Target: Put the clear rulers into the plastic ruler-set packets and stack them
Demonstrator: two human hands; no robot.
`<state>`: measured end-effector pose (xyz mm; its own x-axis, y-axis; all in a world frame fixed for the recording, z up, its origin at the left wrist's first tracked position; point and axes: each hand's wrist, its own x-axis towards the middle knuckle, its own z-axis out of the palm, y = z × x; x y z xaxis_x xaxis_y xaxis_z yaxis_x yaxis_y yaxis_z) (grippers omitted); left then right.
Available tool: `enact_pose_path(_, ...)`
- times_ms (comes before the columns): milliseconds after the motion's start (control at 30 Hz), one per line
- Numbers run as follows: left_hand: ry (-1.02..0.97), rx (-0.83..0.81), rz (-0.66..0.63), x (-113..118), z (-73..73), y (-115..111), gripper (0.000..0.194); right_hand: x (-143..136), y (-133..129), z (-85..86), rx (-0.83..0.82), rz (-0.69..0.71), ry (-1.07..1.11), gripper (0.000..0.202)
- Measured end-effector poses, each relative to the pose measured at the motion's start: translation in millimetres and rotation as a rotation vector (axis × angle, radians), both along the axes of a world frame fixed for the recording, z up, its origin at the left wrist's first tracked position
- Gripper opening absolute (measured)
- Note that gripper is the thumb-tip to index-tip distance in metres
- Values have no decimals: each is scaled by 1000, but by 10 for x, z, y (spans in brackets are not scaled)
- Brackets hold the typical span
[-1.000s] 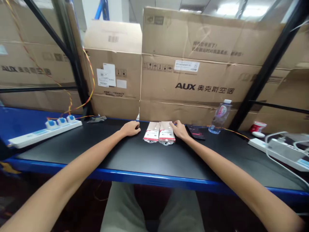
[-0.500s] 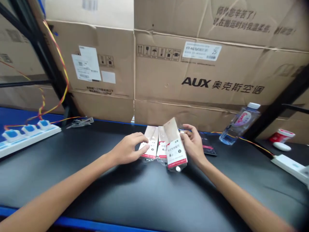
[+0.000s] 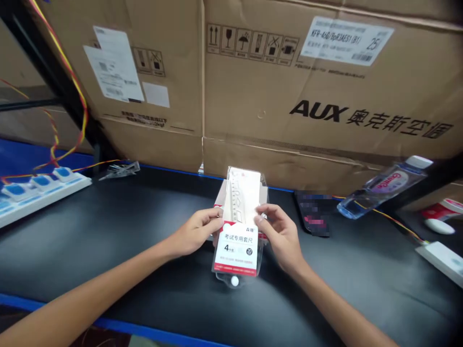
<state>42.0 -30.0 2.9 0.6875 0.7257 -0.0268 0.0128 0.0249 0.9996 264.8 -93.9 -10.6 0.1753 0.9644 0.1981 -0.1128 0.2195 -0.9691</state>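
Between my hands is a ruler set (image 3: 237, 248) in a clear plastic pouch, with a white and red card and a white snap button at its lower end. A clear ruler with cut-out shapes shows in its upper half. My left hand (image 3: 193, 232) pinches the pouch's left edge between thumb and fingers. On the opposite edge, my right hand (image 3: 280, 236) grips it the same way. Behind it lie other similar packs (image 3: 220, 195), mostly hidden by the held one.
A dark phone-like item (image 3: 313, 214) lies right of my hands. Farther right are a tilted water bottle (image 3: 385, 188), a red and white container (image 3: 443, 210) and a white power strip (image 3: 443, 260). Another power strip (image 3: 72, 188) is at left. Large cardboard boxes (image 3: 249, 106) stand behind the black tabletop (image 3: 152, 284).
The ruler set held in my right hand has moved left, in front of the other packs. My left hand has come to grip its left edge. The view has shifted closer and lower.
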Motion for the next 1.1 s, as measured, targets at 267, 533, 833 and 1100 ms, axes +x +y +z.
enact_pose_path(267,36,42,-47,-35,49,49,28,51,2,-50,-91,67,16,20)
enact_pose_path(533,160,177,-238,21,-3,-106,23,-32,6,28,-150,42,-277,19)
enact_pose_path(833,97,118,196,-233,236,306,18,411,114,162,-120,-305,-201,27)
enact_pose_path(1100,836,299,199,-855,253,883,31,889,219,82,-350,-356,-1002,53)
